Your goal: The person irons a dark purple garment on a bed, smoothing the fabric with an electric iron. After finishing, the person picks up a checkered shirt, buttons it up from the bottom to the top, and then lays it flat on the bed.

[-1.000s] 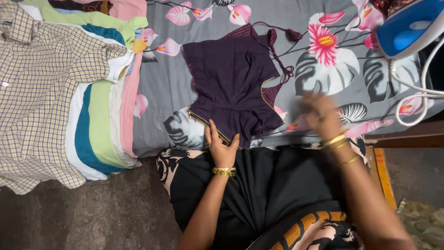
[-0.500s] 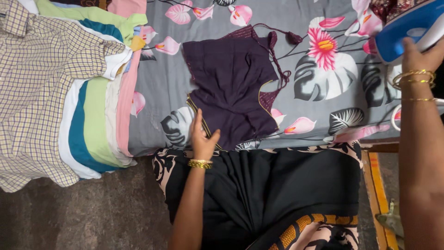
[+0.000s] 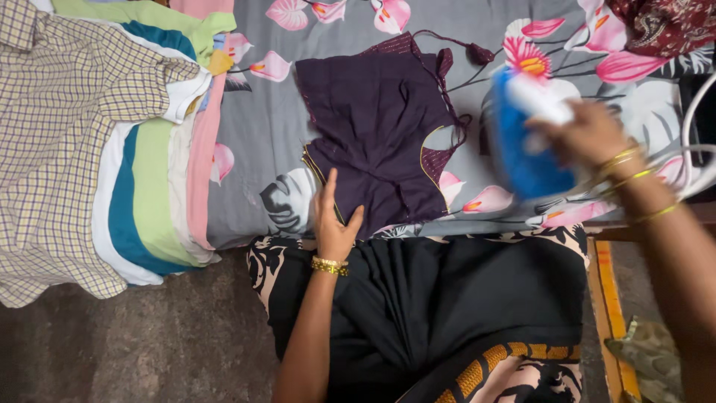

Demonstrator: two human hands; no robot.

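A dark purple blouse point(image 3: 380, 127) with gold trim lies flat on a grey floral sheet point(image 3: 261, 119). My left hand point(image 3: 333, 220) rests flat on the blouse's near hem, fingers apart, a gold bangle on the wrist. My right hand point(image 3: 589, 134) grips the white handle of a blue and white iron point(image 3: 526, 145), held in the air just right of the blouse, blurred by motion. Its white cord point(image 3: 693, 142) trails off to the right.
A stack of folded clothes point(image 3: 149, 172) in green, teal, white and pink lies at the left, with a checked shirt point(image 3: 52, 142) on top. A maroon cloth point(image 3: 664, 26) sits at the top right. My black garment point(image 3: 432, 306) covers my lap.
My right hand has taken the iron from the far right and carried it left, toward the blouse. My left hand has stayed on the hem.
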